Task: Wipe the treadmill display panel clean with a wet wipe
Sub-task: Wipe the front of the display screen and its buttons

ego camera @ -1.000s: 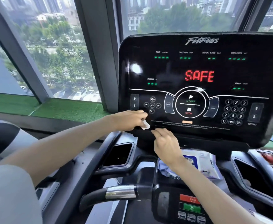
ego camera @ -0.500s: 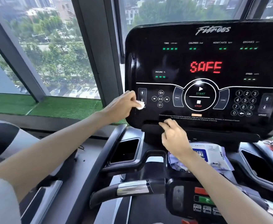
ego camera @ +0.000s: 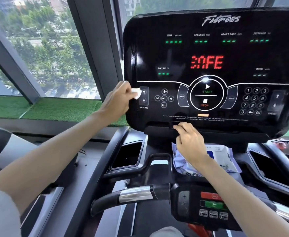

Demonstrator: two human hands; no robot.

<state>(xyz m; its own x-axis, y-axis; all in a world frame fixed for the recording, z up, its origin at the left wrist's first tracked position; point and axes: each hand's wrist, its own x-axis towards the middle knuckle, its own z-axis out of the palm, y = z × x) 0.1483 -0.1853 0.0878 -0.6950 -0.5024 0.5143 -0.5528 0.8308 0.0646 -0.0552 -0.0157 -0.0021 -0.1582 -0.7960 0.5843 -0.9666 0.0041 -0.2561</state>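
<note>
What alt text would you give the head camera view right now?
A person's left hand holds a white wet wipe against the left edge of a black treadmill display panel, beside the incline buttons. The right hand rests on the ledge under the panel, above a pack of wipes.

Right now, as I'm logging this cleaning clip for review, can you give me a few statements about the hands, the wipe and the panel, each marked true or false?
1. The left hand holds the wet wipe against the display panel beside the INCLINE arrows. True.
2. The right hand presses the STOP button. False: its fingers rest on the ledge under the panel.
3. The wipe pack lies below the panel, partly behind the right hand. True.
4. The wet wipe covers the number keypad. False: it is at the panel's left side, by the INCLINE arrows.
</note>
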